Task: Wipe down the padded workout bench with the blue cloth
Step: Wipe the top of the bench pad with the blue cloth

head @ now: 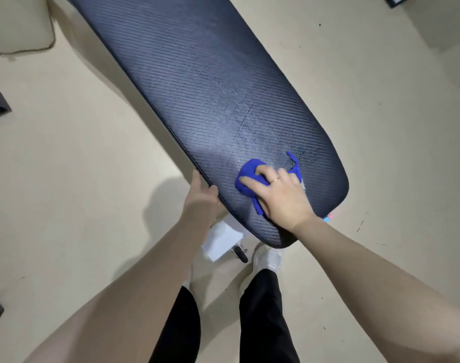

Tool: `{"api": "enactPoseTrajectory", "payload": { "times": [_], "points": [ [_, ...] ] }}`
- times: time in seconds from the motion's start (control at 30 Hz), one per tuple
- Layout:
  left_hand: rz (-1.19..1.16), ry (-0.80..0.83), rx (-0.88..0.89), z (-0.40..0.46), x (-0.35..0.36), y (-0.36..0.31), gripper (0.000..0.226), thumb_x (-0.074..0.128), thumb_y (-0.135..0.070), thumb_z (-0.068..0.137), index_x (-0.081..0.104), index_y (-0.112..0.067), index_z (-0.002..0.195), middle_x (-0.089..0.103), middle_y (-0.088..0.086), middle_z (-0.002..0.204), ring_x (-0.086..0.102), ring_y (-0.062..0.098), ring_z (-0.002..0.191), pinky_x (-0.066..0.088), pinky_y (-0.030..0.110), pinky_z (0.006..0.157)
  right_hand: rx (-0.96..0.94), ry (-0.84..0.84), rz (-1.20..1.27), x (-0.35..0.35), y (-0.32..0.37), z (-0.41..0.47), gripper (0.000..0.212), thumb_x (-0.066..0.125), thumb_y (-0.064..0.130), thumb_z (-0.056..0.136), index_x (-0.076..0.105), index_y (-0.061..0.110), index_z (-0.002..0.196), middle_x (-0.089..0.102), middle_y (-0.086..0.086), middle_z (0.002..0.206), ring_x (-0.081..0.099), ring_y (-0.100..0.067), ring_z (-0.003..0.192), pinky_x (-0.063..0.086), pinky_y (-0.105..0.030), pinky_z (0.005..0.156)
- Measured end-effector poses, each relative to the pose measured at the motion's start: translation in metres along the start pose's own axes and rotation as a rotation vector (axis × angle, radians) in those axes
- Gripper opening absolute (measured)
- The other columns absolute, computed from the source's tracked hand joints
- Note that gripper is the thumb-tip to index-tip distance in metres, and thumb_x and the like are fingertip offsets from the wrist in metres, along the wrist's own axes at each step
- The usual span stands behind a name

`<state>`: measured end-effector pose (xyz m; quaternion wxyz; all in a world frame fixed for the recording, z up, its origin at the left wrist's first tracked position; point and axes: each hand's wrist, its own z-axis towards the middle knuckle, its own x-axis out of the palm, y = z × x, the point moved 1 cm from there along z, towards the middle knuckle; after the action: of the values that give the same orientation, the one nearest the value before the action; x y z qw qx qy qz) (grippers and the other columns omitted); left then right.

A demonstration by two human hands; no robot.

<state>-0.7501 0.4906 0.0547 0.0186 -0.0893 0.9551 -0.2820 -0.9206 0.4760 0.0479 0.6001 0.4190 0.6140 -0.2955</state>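
The left hand point(201, 196) grips the near left edge of the padded bench point(197, 82), thumb on the top rim and fingers tucked out of sight underneath. Just to its right, the blue cloth point(249, 179) lies bunched on the pad near the bench's closest end, with the right hand point(281, 193) on top of it. Its fingers curl over the wad, which bulges out past the fingertips point(245, 180) (a strip trails out below the palm, another beyond the knuckles).
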Motion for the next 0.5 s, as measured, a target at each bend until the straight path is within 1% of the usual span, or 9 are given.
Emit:
{"api": "enactPoseTrajectory", "payload": {
  "times": [0.03, 0.07, 0.13, 0.23, 0.3, 0.33, 0.4, 0.43, 0.5],
  "points": [
    [0.003, -0.012, 0.001, 0.002, 0.001, 0.000, 0.063, 0.040, -0.002, 0.096, 0.019, -0.031, 0.148, 0.053, 0.008, 0.137, 0.058, 0.024, 0.102, 0.048, 0.027, 0.096, 0.210, -0.045, 0.020, -0.003, -0.009, 0.007, 0.050, 0.069, 0.015, 0.074, 0.058, 0.030, 0.120, 0.057, -0.011, 0.116, 0.055, -0.034, 0.083, 0.045, -0.041, 0.070],
    [0.029, -0.023, 0.002, 0.005, 0.001, 0.003, 0.067, 0.044, -0.009, 0.092, 0.018, -0.036, 0.147, 0.047, 0.011, 0.145, 0.055, 0.030, 0.119, 0.041, 0.037, 0.107, 0.410, -0.060, 0.052, -0.004, -0.015, 0.011, 0.046, 0.063, 0.015, 0.080, 0.056, 0.029, 0.123, 0.053, -0.013, 0.123, 0.052, -0.037, 0.092, 0.043, -0.044, 0.076],
    [0.088, -0.046, 0.002, 0.016, 0.000, 0.016, 0.072, 0.046, -0.023, 0.079, 0.021, -0.046, 0.141, 0.050, 0.013, 0.141, 0.050, 0.040, 0.126, 0.039, 0.050, 0.108, 0.597, -0.095, 0.097, 0.000, -0.006, 0.011, 0.044, 0.057, 0.013, 0.082, 0.055, 0.027, 0.124, 0.049, -0.015, 0.127, 0.049, -0.039, 0.097, 0.041, -0.046, 0.078],
    [0.099, -0.082, 0.033, 0.014, 0.002, 0.023, 0.072, 0.047, -0.022, 0.080, 0.019, -0.052, 0.139, 0.056, 0.009, 0.136, 0.057, 0.035, 0.120, 0.042, 0.051, 0.106, 0.391, -0.133, 0.071, 0.013, 0.038, -0.012, 0.048, 0.064, 0.011, 0.067, 0.060, 0.028, 0.112, 0.052, -0.010, 0.115, 0.053, -0.032, 0.078, 0.043, -0.038, 0.067],
    [0.034, -0.093, 0.037, 0.006, 0.004, 0.019, 0.075, 0.046, -0.011, 0.088, 0.016, -0.052, 0.143, 0.060, 0.009, 0.132, 0.062, 0.024, 0.098, 0.046, 0.044, 0.102, 0.191, -0.091, 0.071, 0.021, 0.059, -0.034, 0.051, 0.068, 0.014, 0.061, 0.060, 0.033, 0.108, 0.050, -0.003, 0.111, 0.050, -0.026, 0.069, 0.042, -0.033, 0.064],
    [-0.010, -0.103, 0.036, 0.007, 0.005, 0.020, 0.076, 0.045, -0.006, 0.090, 0.015, -0.051, 0.144, 0.061, 0.009, 0.126, 0.057, 0.020, 0.089, 0.050, 0.039, 0.097, 0.112, -0.070, 0.075, 0.022, 0.061, -0.040, 0.053, 0.071, 0.015, 0.059, 0.060, 0.033, 0.107, 0.053, -0.002, 0.109, 0.049, -0.025, 0.067, 0.041, -0.032, 0.064],
    [-0.034, -0.127, 0.048, 0.008, 0.006, 0.023, 0.075, 0.044, -0.004, 0.092, 0.015, -0.049, 0.145, 0.062, 0.009, 0.119, 0.055, 0.019, 0.085, 0.049, 0.033, 0.093, 0.025, -0.060, 0.065, 0.018, 0.043, -0.037, 0.054, 0.075, 0.015, 0.058, 0.061, 0.033, 0.107, 0.059, -0.003, 0.105, 0.050, -0.026, 0.064, 0.042, -0.031, 0.062],
    [-0.013, -0.141, 0.059, 0.010, 0.007, 0.023, 0.074, 0.044, -0.006, 0.092, 0.015, -0.048, 0.146, 0.063, 0.008, 0.119, 0.059, 0.020, 0.087, 0.046, 0.032, 0.098, 0.073, -0.070, 0.040, 0.015, 0.030, -0.033, 0.054, 0.075, 0.014, 0.060, 0.061, 0.032, 0.109, 0.060, -0.005, 0.106, 0.052, -0.027, 0.066, 0.042, -0.033, 0.061],
    [0.029, -0.160, 0.070, 0.011, 0.007, 0.024, 0.072, 0.043, -0.009, 0.094, 0.012, -0.044, 0.148, 0.062, 0.003, 0.103, 0.058, 0.018, 0.077, 0.044, 0.029, 0.094, 0.389, -0.103, 0.056, 0.007, 0.000, -0.027, 0.048, 0.068, 0.014, 0.071, 0.059, 0.030, 0.116, 0.057, -0.011, 0.115, 0.054, -0.034, 0.079, 0.043, -0.040, 0.068]
  ]
}}
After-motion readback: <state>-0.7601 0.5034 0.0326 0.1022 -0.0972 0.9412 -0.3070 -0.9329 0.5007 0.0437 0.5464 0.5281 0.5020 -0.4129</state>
